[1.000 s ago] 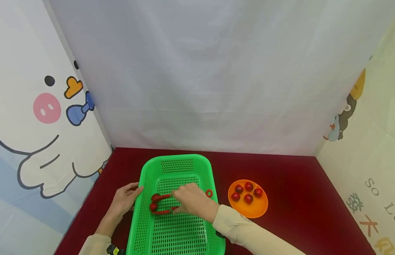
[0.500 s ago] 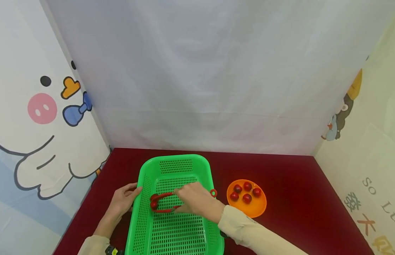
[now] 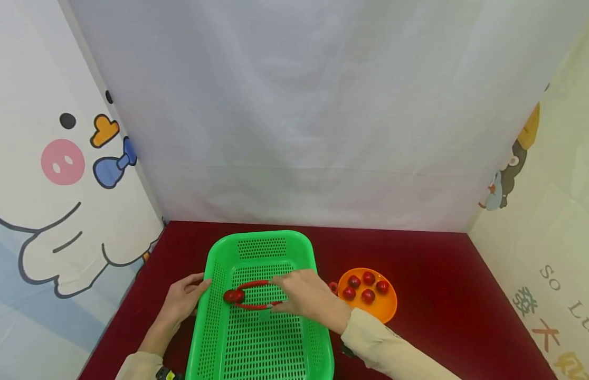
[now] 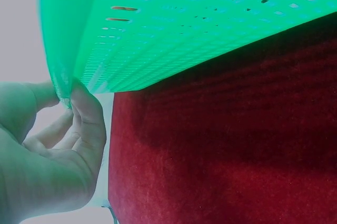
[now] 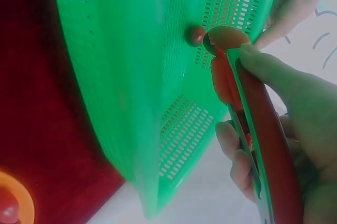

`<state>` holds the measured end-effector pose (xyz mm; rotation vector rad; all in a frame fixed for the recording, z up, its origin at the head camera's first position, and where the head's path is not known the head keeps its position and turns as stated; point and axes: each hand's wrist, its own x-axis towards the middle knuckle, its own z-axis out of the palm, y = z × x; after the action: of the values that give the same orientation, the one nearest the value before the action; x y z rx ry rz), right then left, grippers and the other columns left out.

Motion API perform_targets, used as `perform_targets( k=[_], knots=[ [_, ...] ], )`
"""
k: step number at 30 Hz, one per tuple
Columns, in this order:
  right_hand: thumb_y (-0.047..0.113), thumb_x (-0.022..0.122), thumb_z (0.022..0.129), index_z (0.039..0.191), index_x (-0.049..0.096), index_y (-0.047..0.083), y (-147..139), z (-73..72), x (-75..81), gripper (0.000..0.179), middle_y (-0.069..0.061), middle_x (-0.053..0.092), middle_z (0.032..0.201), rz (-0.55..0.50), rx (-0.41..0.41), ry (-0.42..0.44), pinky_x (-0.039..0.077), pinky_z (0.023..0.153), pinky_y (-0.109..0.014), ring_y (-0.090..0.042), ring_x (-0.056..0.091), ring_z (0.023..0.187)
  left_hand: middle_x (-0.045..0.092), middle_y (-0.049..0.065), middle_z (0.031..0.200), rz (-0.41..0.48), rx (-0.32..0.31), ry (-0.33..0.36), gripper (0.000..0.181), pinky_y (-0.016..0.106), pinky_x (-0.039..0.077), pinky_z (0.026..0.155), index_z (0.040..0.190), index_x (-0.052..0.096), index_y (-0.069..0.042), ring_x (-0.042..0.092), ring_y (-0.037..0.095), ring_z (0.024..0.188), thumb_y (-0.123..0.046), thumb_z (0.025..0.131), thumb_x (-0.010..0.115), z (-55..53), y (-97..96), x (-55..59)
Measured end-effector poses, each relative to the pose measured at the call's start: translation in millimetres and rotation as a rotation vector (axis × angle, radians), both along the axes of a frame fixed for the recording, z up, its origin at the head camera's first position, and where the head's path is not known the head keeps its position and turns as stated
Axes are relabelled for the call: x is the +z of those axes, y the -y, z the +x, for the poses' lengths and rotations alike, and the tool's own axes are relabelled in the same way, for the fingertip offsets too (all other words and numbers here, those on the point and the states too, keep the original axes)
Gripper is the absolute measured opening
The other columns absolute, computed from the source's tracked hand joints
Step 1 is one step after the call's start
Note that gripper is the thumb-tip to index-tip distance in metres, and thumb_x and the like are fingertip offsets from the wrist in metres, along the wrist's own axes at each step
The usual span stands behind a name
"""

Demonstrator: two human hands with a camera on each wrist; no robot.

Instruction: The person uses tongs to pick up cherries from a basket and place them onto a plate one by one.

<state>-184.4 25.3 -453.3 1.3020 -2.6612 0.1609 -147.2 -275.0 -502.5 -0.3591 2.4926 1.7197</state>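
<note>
A green perforated plastic basket (image 3: 266, 343) stands in front of me. At its left rim my left hand (image 3: 182, 301) pinches the edge, thumb on one side and fingers on the other, as the left wrist view (image 4: 63, 150) shows. Over the basket, my right hand (image 3: 306, 295) grips red tongs (image 3: 256, 306) that point left. Small, round, dark red fruit (image 3: 229, 296) lies inside near the left wall, right by the tong tips. In the right wrist view one such fruit (image 5: 196, 36) shows beside the tong heads (image 5: 227, 37); I cannot tell whether another sits between them.
An orange plate (image 3: 380, 311) with several similar red fruits (image 3: 368, 296) stands right of the basket. Dark red cloth (image 3: 432, 295) covers the table. A pale curtain (image 3: 294, 132) hangs behind, with printed cloth panels (image 3: 62, 211) on both sides.
My right hand has shifted right with the tongs, whose tips draw back from the basket's left wall. One fruit now shows left of the tips. My left hand keeps its place on the rim.
</note>
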Motion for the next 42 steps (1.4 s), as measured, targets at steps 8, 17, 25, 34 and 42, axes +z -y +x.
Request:
perform_targets(
  k=[8, 17, 25, 34, 42],
  knots=[
    [0.048, 0.088, 0.08, 0.106, 0.075, 0.015, -12, 0.4, -2.8, 0.043, 0.004, 0.076, 0.085, -0.073, -0.01, 0.023, 0.028, 0.041, -0.013, -0.002, 0.038, 0.045, 0.07, 0.024, 0.115, 0.032, 0.0, -0.007, 0.058, 0.038, 0.061, 0.067, 0.149, 0.045, 0.007, 0.072, 0.022, 0.08, -0.029, 0.107, 0.06, 0.6, -0.6, 0.2],
    [0.049, 0.086, 0.081, 0.105, 0.075, 0.014, -25, 1.4, -3.4, 0.045, 0.003, 0.077, 0.09, -0.126, -0.011, -0.008, 0.026, 0.04, -0.012, -0.003, 0.04, 0.045, 0.07, 0.024, 0.115, 0.039, -0.003, -0.012, 0.058, 0.038, 0.061, 0.066, 0.149, 0.045, 0.007, 0.072, 0.022, 0.079, -0.029, 0.107, 0.06, 0.4, 0.4, -1.7],
    [0.047, 0.089, 0.078, 0.105, 0.074, 0.011, -38, 2.9, -8.3, 0.048, 0.003, 0.075, 0.085, -0.209, 0.008, -0.065, 0.029, 0.042, -0.012, -0.005, 0.048, 0.05, 0.071, 0.023, 0.111, 0.036, -0.007, -0.023, 0.056, 0.037, 0.061, 0.063, 0.148, 0.046, 0.008, 0.071, 0.021, 0.076, -0.028, 0.107, 0.06, 0.4, -0.4, -1.6],
    [0.042, 0.092, 0.076, 0.113, 0.076, 0.009, -55, 6.2, -15.0, 0.052, 0.0, 0.077, 0.09, -0.305, -0.011, -0.119, 0.033, 0.045, -0.01, -0.006, 0.052, 0.055, 0.073, 0.017, 0.106, 0.012, -0.003, -0.012, 0.058, 0.032, 0.056, 0.057, 0.149, 0.045, 0.007, 0.066, 0.017, 0.066, -0.03, 0.107, 0.06, 1.0, -0.1, -0.5],
    [0.041, 0.095, 0.071, 0.113, 0.076, 0.009, -69, 8.9, -24.2, 0.057, 0.005, 0.065, 0.068, -0.405, -0.013, -0.151, 0.025, 0.045, -0.01, -0.002, 0.034, 0.052, 0.073, 0.018, 0.106, 0.015, 0.012, -0.007, 0.055, 0.034, 0.057, 0.06, 0.149, 0.047, 0.005, 0.067, 0.018, 0.067, -0.029, 0.107, 0.06, 2.1, -1.0, 0.5]
  ],
)
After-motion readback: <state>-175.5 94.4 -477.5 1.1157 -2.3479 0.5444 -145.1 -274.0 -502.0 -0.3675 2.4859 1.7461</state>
